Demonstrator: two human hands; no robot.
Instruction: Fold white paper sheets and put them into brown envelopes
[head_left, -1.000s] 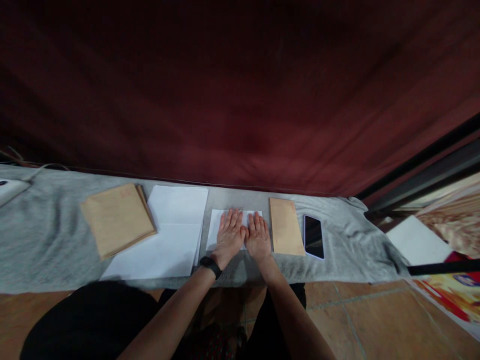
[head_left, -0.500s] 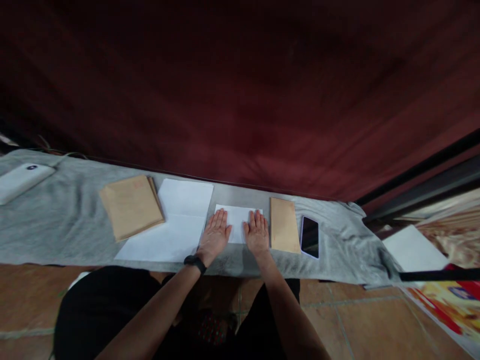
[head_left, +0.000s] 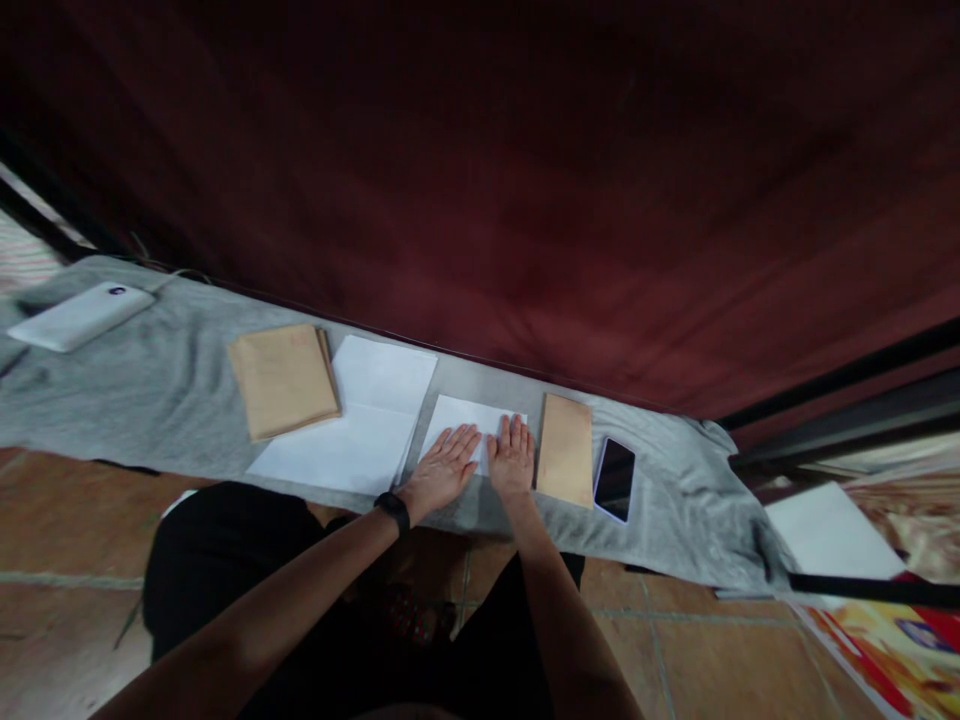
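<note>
A small folded white sheet of paper lies in front of me on the grey cloth. My left hand rests flat on its near left part, fingers stretched out. On its right end my right hand presses flat with the fingers extended. Larger white sheets with a crease across them are spread to the left. Partly over those sheets sits a stack of brown envelopes. A single brown envelope lies just right of my right hand.
A smartphone lies right of the single envelope. At the far left is a white device with a cable. The grey cloth covers a narrow surface against a dark red hanging fabric. A colourful printed package stands at the lower right.
My hands moved apart on the folded paper, the left sliding left, then back right and nearer its front edge. The view has tilted, bringing more of the left side in.
</note>
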